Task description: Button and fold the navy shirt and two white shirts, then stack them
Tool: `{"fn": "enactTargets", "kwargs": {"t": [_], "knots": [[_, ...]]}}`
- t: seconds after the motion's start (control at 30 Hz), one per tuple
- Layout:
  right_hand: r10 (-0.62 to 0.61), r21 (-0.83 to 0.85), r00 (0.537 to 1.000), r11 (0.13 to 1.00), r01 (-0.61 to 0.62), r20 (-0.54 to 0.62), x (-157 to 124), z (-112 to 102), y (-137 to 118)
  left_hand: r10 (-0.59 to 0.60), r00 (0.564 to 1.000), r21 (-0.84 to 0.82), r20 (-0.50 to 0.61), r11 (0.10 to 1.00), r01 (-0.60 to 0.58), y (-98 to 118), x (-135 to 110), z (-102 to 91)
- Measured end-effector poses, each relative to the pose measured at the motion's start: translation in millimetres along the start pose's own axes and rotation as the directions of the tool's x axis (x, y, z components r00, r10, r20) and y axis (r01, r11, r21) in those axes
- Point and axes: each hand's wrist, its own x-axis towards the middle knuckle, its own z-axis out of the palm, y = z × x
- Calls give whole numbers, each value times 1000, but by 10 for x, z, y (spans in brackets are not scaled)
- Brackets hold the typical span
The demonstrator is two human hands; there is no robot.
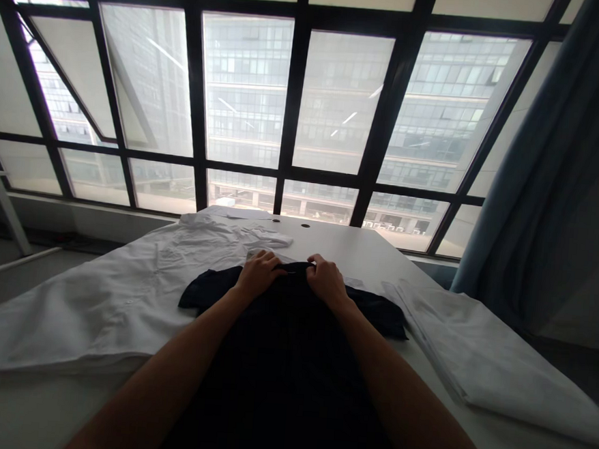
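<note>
Bench (349, 245): white garment (136, 275) spread along its left side. Dark garment (293, 320) lies mid-bench, its body between and below the forearms, near end lost in shadow. Left hand (261, 273) and right hand (327, 280), slightly apart, pinch its far collar edge (295, 268).

Office-type room, apparently serving as garment workroom. Wall of large glass panes in black gridded frames (294, 101); pale multi-storey glass-fronted building (245, 77) outside, commercial-looking. Thin white light streaks (349, 118) on panes, like reflected strip lamps. Long white flat-topped table (339, 244) with round dark holes (305, 225), desk-like. Wrinkled white cloth garment (136, 281), dark cloth garment (288, 388) spread there. Grey-blue fabric curtain (521, 199) at right.
</note>
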Motion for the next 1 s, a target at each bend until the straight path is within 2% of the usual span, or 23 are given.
{"fn": "enactTargets", "kwargs": {"t": [0.07, 0.2, 0.3, 0.4, 0.47, 0.53, 0.57, 0.63, 0.7, 0.77, 0.83, 0.9, 0.93, 1.0], "knots": [[26, 9, 1000, 1000, -26, -6, 18, -16, 47, -3, 999, 21, 51, 1000, 2, -39, 2, -1], [56, 144, 998, 988, -56, 6, 64, -17, 143, -148, 983, 68, 112, 988, 141, -58, 9, -19], [47, 186, 998, 981, -52, 32, 98, 0, 202, -247, 964, 90, 100, 967, 238, -33, 18, -62], [41, 178, 999, 983, -37, -17, 140, 30, 272, -345, 934, 102, 89, 936, 336, -17, 35, -105], [50, 293, 999, 955, -46, -9, 174, 50, 326, -400, 911, 35, 99, 916, 399, -18, 57, -117], [108, 494, 988, 857, -147, 107, 204, 51, 375, -456, 875, -150, 161, 866, 478, -27, 89, -118], [140, 585, 972, 779, -226, 188, 213, 39, 394, -483, 848, -268, 220, 805, 529, -33, 105, -118], [167, 709, 934, 611, -350, 317, 216, -10, 417, -516, 775, -480, 363, 610, 631, -51, 132, -121], [137, 791, 925, 484, -375, 354, 204, -71, 424, -508, 720, -618, 473, 391, 681, -78, 151, -124], [90, 852, 936, 393, -347, 340, 205, -106, 422, -474, 708, -705, 523, 227, 672, -117, 179, -113], [64, 884, 948, 347, -315, 312, 244, -85, 423, -453, 709, -743, 540, 138, 654, -165, 243, -65], [67, 885, 961, 376, -274, 269, 337, -9, 436, -445, 727, -754, 523, 156, 638, -217, 354, 29], [68, 874, 968, 419, -246, 240, 399, 39, 452, -441, 747, -742, 497, 230, 629, -244, 420, 89], [44, 821, 979, 537, -192, 200, 530, 130, 512, -424, 803, -673, 420, 449, 588, -308, 535, 218]]}}
